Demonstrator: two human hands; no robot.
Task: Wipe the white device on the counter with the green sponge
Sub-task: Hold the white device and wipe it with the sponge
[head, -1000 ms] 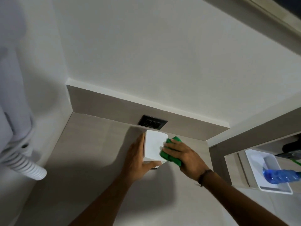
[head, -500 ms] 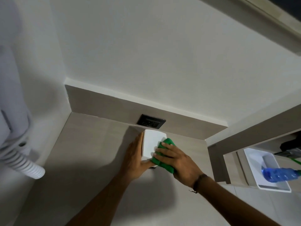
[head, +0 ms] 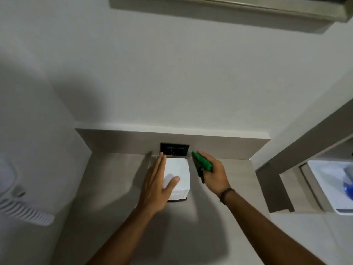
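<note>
The left hand (head: 155, 185) covers the white device's (head: 178, 175) left side; the green sponge (head: 202, 163) is mostly hidden in the right hand (head: 214, 174) (contact unclear). Right-edge tray (head: 324, 185) cut off.

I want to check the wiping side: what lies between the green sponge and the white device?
Nothing lies there. In the head view only a narrow dark gap separates the green sponge, held in the right hand, from the right side of the white device.

A beige counter (head: 118, 188) meets a plain white wall (head: 172, 73), a black outlet (head: 174, 149) set in the low backsplash (head: 219, 148); right, a white tray (head: 324, 186) (partly cut off).
</note>
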